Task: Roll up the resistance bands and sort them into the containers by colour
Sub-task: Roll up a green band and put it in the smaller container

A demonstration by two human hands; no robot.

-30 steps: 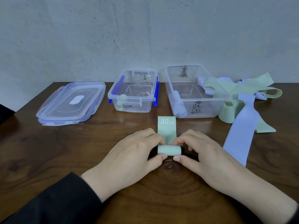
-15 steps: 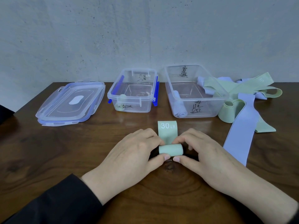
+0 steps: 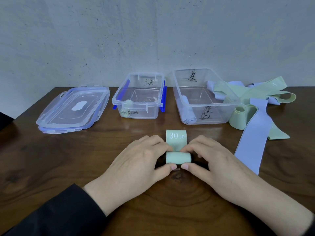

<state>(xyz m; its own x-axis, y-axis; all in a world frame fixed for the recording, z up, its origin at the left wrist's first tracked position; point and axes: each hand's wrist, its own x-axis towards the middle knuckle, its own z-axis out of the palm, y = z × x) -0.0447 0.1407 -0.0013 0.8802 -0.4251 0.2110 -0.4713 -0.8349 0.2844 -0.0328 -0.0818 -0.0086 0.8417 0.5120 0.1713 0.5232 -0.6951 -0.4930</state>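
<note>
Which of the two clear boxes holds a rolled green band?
The smaller box, the one with blue clips, left of the bigger box. A green roll lies in its front left corner; the bigger box holds a purple roll.

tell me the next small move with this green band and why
Probably keep rolling forward. Both hands, left hand and right hand, pinch the green band, which is only partly rolled: a flat tail marked 30 LB lies unrolled on the table ahead. Once that tail is wound in, it likely joins the green roll in the small box.
</note>
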